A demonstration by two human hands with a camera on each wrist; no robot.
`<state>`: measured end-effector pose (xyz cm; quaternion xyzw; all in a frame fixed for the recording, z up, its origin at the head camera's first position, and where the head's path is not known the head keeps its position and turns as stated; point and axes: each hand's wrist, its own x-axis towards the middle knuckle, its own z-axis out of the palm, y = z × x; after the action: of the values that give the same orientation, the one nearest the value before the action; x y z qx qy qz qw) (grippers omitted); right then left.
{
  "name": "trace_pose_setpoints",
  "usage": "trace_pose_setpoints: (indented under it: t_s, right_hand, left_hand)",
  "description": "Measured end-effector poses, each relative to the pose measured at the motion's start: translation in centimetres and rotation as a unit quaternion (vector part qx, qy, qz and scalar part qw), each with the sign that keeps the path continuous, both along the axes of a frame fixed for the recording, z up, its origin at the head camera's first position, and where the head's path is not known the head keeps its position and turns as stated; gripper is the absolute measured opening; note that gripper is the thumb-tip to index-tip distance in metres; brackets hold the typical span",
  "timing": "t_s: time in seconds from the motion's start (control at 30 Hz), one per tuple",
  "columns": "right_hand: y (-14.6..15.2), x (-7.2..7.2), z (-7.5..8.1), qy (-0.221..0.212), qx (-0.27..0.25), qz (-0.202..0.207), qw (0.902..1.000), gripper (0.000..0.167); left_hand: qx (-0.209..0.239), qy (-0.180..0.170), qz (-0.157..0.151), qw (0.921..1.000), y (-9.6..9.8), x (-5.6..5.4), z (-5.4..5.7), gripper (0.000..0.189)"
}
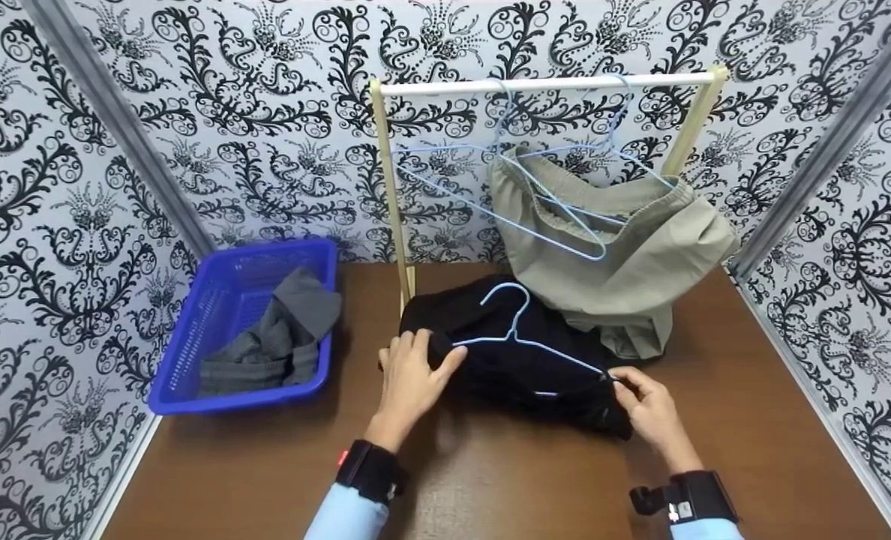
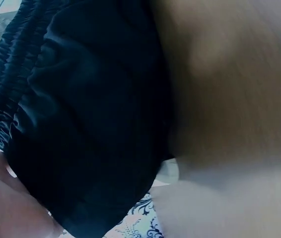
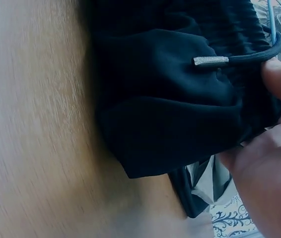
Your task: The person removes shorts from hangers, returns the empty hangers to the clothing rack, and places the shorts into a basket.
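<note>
Black drawstring pants (image 1: 483, 375) lie bunched on the table with a light blue hanger (image 1: 517, 339) set in their gathered waist. The hanger's hook points away from me. My left hand (image 1: 409, 375) grips the waist at the hanger's left end, thumb toward me. At the other end, my right hand (image 1: 652, 409) pinches the waistband near the hanger's tip. The right wrist view shows a dark drawstring (image 3: 245, 59) with a metal tip beside the thumb. In the left wrist view, the elastic waistband (image 2: 11, 74) runs up from the hand.
Behind the pants stands a rack with a white rail (image 1: 550, 82). An empty blue hanger (image 1: 502, 202) and beige pants (image 1: 603, 255) on another hanger hang from it. Left of the rack, a blue basket (image 1: 164, 382) contains a grey garment (image 1: 273, 345). Patterned walls enclose the brown table (image 1: 490, 495).
</note>
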<state>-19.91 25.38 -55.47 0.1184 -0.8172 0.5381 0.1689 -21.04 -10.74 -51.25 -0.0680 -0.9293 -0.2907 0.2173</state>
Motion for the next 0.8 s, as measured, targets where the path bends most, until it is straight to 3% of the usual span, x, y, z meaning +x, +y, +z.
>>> trace_pose_setpoints:
  t_s: [0.17,0.3,0.53,0.63,0.8]
  right_hand:
    - [-0.4,0.1,-0.3,-0.052,0.045,0.007,0.9976,0.038]
    - [-0.9,0.3,-1.2,-0.050,0.079,-0.019,0.9954,0.033]
    - [-2.1,0.3,-3.9,0.054,0.035,-0.050,0.9966,0.010]
    - [-2.7,0.5,-4.5,0.045,-0.003,-0.072,0.9964,0.010]
    - [-4.0,1.2,-3.9,0.013,-0.054,-0.109,0.9924,0.009]
  left_hand:
    - [0.008,0.046,0.002,0.9989,0.2,0.5,0.5,0.065]
    - [0.013,0.061,0.004,0.9980,0.6,1.0,0.8,0.061]
    - [0.021,0.073,0.012,0.9971,1.3,1.7,0.5,0.052]
    - [0.026,0.074,0.011,0.9968,1.4,1.8,0.1,0.050]
    - [0.035,0.075,0.007,0.9965,1.4,1.8,-0.1,0.045]
